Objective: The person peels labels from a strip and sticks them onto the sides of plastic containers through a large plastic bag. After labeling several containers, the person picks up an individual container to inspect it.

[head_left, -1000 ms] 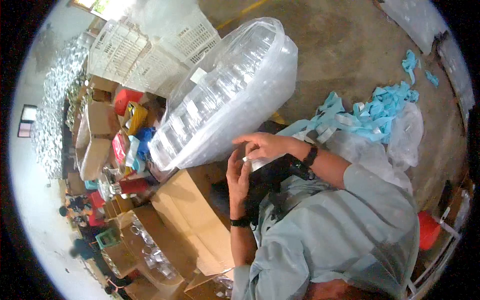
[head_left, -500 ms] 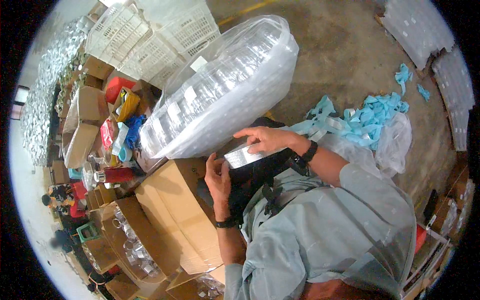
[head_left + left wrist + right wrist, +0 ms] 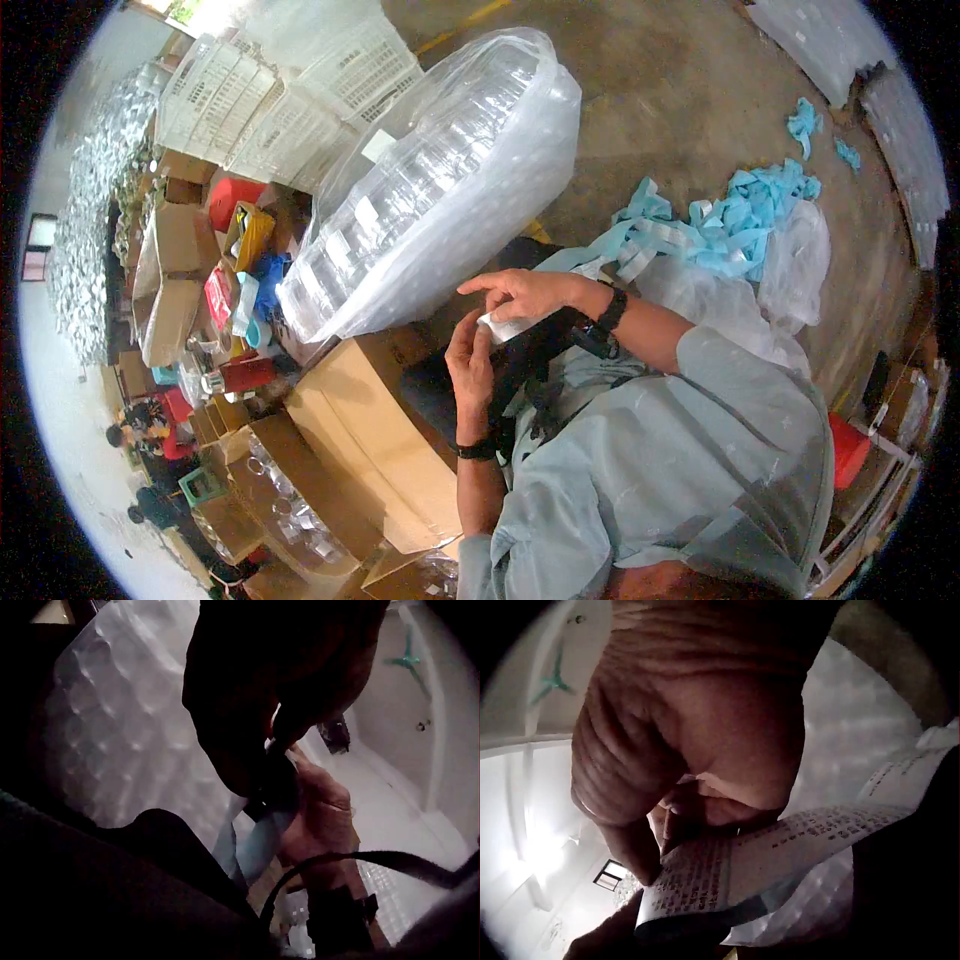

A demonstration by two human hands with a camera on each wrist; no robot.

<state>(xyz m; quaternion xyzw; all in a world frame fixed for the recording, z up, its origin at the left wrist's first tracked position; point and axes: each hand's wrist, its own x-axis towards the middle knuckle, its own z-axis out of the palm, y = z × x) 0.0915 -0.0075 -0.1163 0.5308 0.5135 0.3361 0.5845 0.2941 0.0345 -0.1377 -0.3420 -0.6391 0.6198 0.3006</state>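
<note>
A printed label strip (image 3: 508,328), white on its face with light blue backing, lies across the dark lap in the head view. My right hand (image 3: 545,293) pinches it from above, index finger stretched out past the strip. At the strip's near end, the thumb and fingertips of my left hand (image 3: 470,365) pinch its edge. Rows of small print run along the label strip (image 3: 780,859) in the right wrist view, where it bends over under the fingers. Mostly in shadow, the left hand (image 3: 277,675) covers part of the strip in the left wrist view.
A large plastic bag of clear containers (image 3: 430,190) stands ahead. Beside my left arm is an open cardboard box (image 3: 370,440). Tangled light blue strips (image 3: 750,215) and clear film (image 3: 700,295) lie on the floor at right. White crates (image 3: 280,110) stand behind the bag.
Half a second ago my left hand was apart from the strip and its broad printed face showed; now the left fingers are back at its end. The right hand has stayed on it.
</note>
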